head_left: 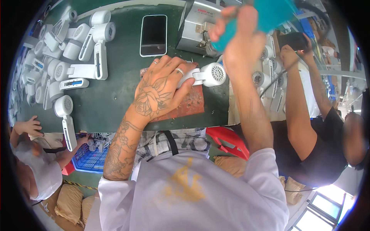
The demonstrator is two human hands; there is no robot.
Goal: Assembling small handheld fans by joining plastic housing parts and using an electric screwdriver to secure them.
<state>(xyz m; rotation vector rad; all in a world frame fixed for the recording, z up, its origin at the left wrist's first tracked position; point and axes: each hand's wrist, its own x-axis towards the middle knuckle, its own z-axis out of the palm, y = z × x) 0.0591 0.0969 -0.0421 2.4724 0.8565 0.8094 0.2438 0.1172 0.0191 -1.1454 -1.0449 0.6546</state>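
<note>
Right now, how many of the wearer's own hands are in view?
2: the left hand holds a white fan-like device over the reddish pad; the right hand, raised at upper right, grips a blurred teal tool.

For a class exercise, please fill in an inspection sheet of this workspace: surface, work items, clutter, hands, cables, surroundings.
Surface: green tabletop, with a worn reddish-brown pad under the work.
Work items: white handheld fan over the pad; teal handheld tool, motion-blurred; silver metal box behind.
Clutter: pile of white fans at left; phone lying screen up, dark.
Hands: left hand holds the fan; right hand grips the tool, details blurred.
Cables: thin dark cord at right, ends unclear.
Surroundings: co-workers at left and right; blue basket and brown packages below the table.
</note>
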